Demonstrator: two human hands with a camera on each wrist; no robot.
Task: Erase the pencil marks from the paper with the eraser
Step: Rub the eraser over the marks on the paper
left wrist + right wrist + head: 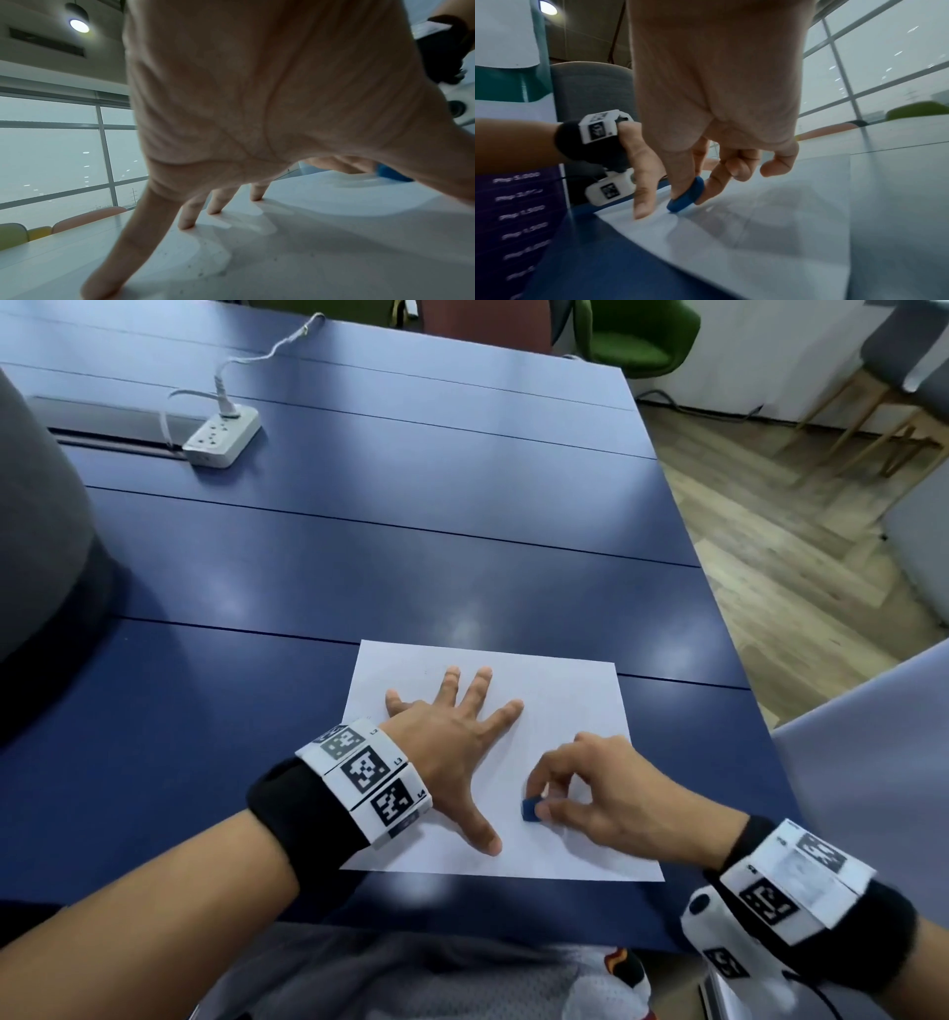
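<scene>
A white sheet of paper (565,690) lies on the blue table near its front edge. My left hand (452,737) lies flat on the sheet's left half with fingers spread, pressing it down; its fingertips (186,224) touch the paper (334,233). My right hand (590,788) pinches a small blue eraser (529,810) between thumb and fingers, its lower edge on the paper just right of the left thumb. In the right wrist view the eraser (687,196) stands tilted on the sheet (795,233). Small dark crumbs (203,270) lie on the paper. Pencil marks are too faint to make out.
A white power strip (222,434) with a plugged cable sits at the far left of the blue table (359,557). A grey chair back (36,531) stands at the left. The table's right edge drops to a wooden floor (796,531), with green and grey chairs beyond.
</scene>
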